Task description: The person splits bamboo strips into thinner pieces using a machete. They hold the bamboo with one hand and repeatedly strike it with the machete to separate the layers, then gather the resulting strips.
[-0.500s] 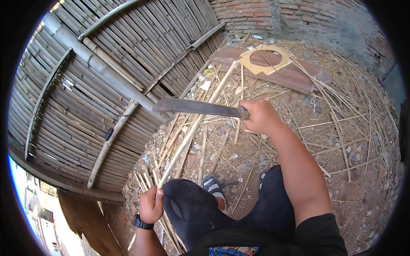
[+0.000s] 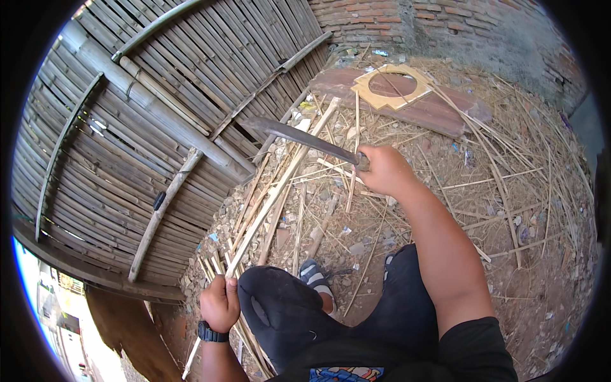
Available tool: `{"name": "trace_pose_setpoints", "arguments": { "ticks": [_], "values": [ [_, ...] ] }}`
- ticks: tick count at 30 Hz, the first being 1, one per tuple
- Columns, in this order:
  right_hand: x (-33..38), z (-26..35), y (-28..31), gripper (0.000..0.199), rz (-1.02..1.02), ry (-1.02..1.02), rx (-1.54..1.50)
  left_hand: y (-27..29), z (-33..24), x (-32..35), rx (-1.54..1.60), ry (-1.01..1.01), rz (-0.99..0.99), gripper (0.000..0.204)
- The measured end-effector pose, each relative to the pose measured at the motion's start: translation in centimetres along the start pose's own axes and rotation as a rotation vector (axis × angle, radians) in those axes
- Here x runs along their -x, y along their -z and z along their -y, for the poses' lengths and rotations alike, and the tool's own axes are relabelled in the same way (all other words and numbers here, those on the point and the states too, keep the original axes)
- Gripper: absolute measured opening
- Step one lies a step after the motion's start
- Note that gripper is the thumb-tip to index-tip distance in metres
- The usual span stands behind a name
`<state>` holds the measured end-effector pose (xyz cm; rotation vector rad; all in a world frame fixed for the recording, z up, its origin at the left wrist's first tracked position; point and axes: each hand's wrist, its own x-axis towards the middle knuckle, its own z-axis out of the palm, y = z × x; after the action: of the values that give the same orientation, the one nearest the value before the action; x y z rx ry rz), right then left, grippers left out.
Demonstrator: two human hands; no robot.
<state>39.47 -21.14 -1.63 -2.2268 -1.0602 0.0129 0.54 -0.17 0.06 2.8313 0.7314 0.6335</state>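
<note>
My right hand (image 2: 384,169) is closed round the handle of a machete (image 2: 312,141), whose dark, wide blade points away to the left. Its blade crosses above or against a long pale bamboo strip (image 2: 277,191); contact cannot be made out. Beside my left knee, my left hand (image 2: 220,303) grips the strip's near end, thumb on top. From there the strip slants away to the upper right, toward the brown board. Several more split strips (image 2: 210,267) lie beside and under my left hand.
A bamboo-slat wall (image 2: 127,172) rises on the left, and a brick wall (image 2: 445,32) stands at the back. On the littered ground lies a brown board (image 2: 439,121) bearing a yellowish wooden frame (image 2: 364,86) with a round hole. Loose thin strips (image 2: 509,191) are strewn on the right.
The machete's blade has tilted, its tip now farther up and away. The held strip's far end has shifted slightly left and nearer. My left hand has moved a little left.
</note>
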Motion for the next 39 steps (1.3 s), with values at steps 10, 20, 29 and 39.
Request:
{"name": "trace_pose_setpoints", "arguments": {
  "ticks": [10, 20, 29, 39],
  "values": [
    [1.9, 4.0, -0.3, 0.029, 0.101, 0.373, 0.215, -0.6, 0.1, 0.1, 0.402, 0.096, 0.199, 0.043],
    [2.0, 4.1, -2.3, 0.025, 0.050, 0.398, 0.144, -1.0, -0.8, -0.6, 0.569, 0.196, 0.304, 0.044],
    [-0.2, -0.5, -0.8, 0.023, -0.126, 0.133, 0.094, -0.6, 0.5, -0.3, 0.646, 0.254, 0.384, 0.045],
    [0.2, -0.3, -0.9, 0.030, -0.125, 0.234, 0.074, -0.6, 0.9, 0.7, 0.609, 0.207, 0.364, 0.045]
  ]
}}
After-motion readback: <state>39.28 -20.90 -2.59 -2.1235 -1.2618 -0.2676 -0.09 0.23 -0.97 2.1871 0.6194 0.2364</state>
